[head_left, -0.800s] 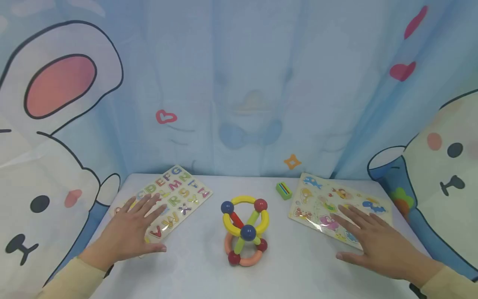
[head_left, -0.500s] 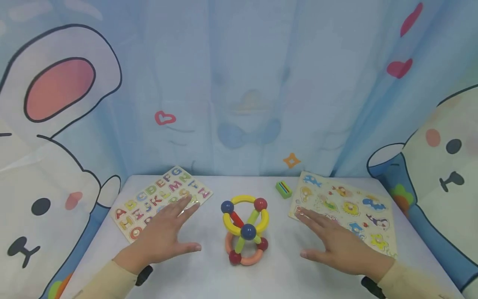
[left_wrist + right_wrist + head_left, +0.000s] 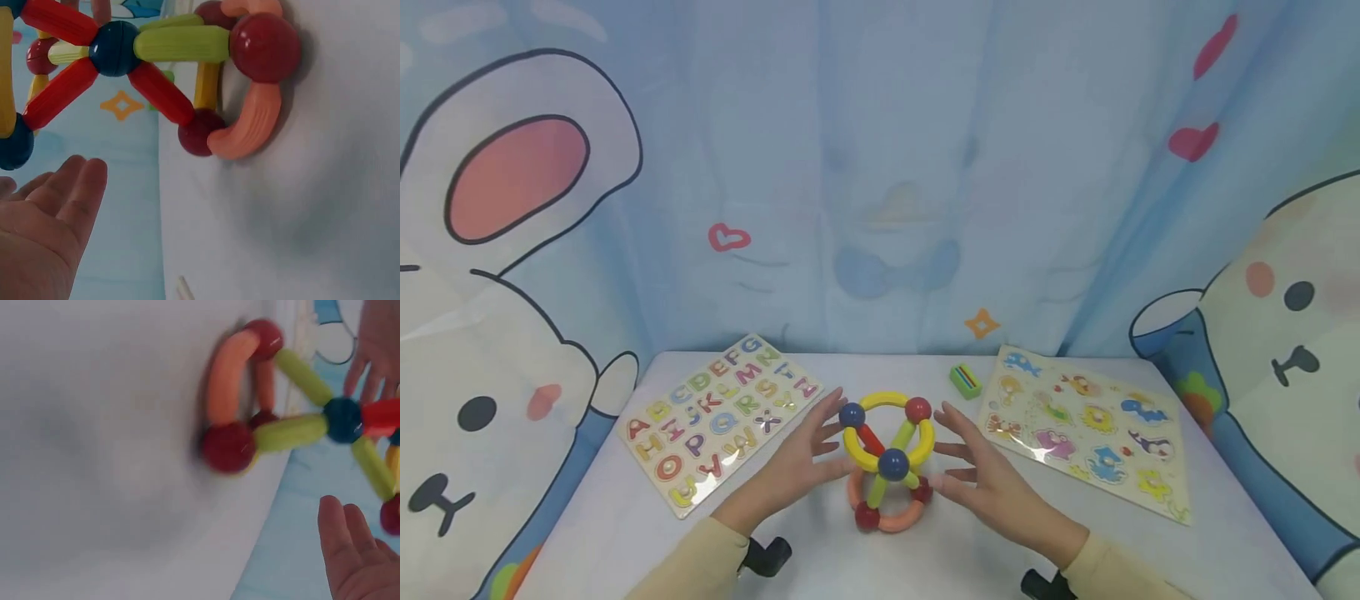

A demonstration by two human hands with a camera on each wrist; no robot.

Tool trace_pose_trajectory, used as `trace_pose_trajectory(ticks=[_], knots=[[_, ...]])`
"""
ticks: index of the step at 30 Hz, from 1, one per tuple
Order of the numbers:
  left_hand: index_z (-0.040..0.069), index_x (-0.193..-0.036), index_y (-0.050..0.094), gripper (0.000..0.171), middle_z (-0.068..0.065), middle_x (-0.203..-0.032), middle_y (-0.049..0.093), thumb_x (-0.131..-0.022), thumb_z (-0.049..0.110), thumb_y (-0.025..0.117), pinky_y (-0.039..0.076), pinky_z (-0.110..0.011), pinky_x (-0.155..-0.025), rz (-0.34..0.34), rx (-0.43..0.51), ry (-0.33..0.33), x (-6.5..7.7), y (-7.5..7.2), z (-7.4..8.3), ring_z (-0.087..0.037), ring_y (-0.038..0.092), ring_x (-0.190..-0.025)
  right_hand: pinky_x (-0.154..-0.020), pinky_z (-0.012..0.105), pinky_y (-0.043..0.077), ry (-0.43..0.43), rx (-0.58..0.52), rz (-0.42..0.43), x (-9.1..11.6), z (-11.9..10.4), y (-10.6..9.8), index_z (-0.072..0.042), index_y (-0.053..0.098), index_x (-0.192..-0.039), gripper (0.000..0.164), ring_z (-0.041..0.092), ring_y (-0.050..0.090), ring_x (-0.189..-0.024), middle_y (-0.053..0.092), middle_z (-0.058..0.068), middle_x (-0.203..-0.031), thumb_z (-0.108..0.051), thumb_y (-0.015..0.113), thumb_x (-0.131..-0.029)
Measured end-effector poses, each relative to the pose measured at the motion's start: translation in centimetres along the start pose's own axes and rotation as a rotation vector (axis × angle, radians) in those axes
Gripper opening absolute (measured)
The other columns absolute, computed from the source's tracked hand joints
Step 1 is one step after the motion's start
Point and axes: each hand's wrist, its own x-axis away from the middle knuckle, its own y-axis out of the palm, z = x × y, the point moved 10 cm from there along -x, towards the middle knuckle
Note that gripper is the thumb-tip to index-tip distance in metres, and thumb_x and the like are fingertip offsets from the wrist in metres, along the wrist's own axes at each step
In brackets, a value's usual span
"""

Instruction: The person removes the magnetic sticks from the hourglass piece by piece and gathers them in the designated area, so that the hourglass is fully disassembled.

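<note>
A magnetic ball-and-rod toy (image 3: 893, 465) stands upright on the table, between my two hands. Its lower ring has coral curved rods and dark red balls; straight green and red rods rise to an upper ring of yellow curves. My left hand (image 3: 801, 458) is at its left side, fingers extended and slightly bent, palm facing it. On the opposite side is my right hand (image 3: 996, 492), fingers spread, with fingertips close to the red balls. Both wrist views show a gap between the near hand (image 3: 53, 212) and the toy's rods; the right wrist view shows likewise straight fingers (image 3: 332, 525).
An alphabet puzzle board (image 3: 726, 417) lies at the left of the white table (image 3: 970, 567). An animal puzzle board (image 3: 1086, 429) lies at the right, with a small green striped block (image 3: 966, 381) beside it. A blue cartoon curtain (image 3: 895, 167) hangs behind.
Both hands have moved inward from above the two puzzle boards to either side of the ball-and-rod toy, turning their palms toward it. The toy stays in place.
</note>
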Motion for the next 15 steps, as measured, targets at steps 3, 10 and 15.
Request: trace_pose_trajectory(ticks=[3, 10, 15], knots=[[0.028, -0.159, 0.017, 0.099, -0.013, -0.158, 0.032, -0.084, 0.038, 0.080, 0.044, -0.045, -0.105, -0.050, 0.158, -0.043, -0.8, 1.2, -0.7, -0.033, 0.045, -0.136, -0.092, 0.039, 0.054, 0.021, -0.128, 0.018, -0.4, -0.7, 0.7, -0.026, 0.010, -0.159, 0.098, 0.035, 0.049, -0.131, 0.030, 0.012, -0.158, -0.033, 0.077, -0.088], [0.026, -0.160, 0.013, 0.101, -0.013, -0.148, 0.048, -0.084, 0.031, 0.079, 0.048, -0.046, -0.100, -0.052, 0.257, -0.111, -1.2, 2.4, -1.8, -0.030, 0.059, -0.122, -0.088, 0.042, 0.056, 0.051, -0.264, -0.005, -0.7, -0.9, 2.3, -0.023, 0.004, -0.159, 0.104, 0.036, 0.054, -0.124, 0.044, 0.022, -0.147, -0.027, 0.079, -0.087], [0.023, -0.160, 0.014, 0.097, -0.013, -0.141, 0.055, -0.086, 0.029, 0.078, 0.045, -0.051, -0.103, -0.048, 0.269, -0.130, -1.2, 2.8, -2.0, -0.028, 0.061, -0.119, -0.086, 0.045, 0.056, 0.091, -0.283, 0.004, -0.9, -0.3, 2.8, -0.025, 0.002, -0.159, 0.104, 0.035, 0.059, -0.120, 0.045, 0.022, -0.147, -0.031, 0.078, -0.088]])
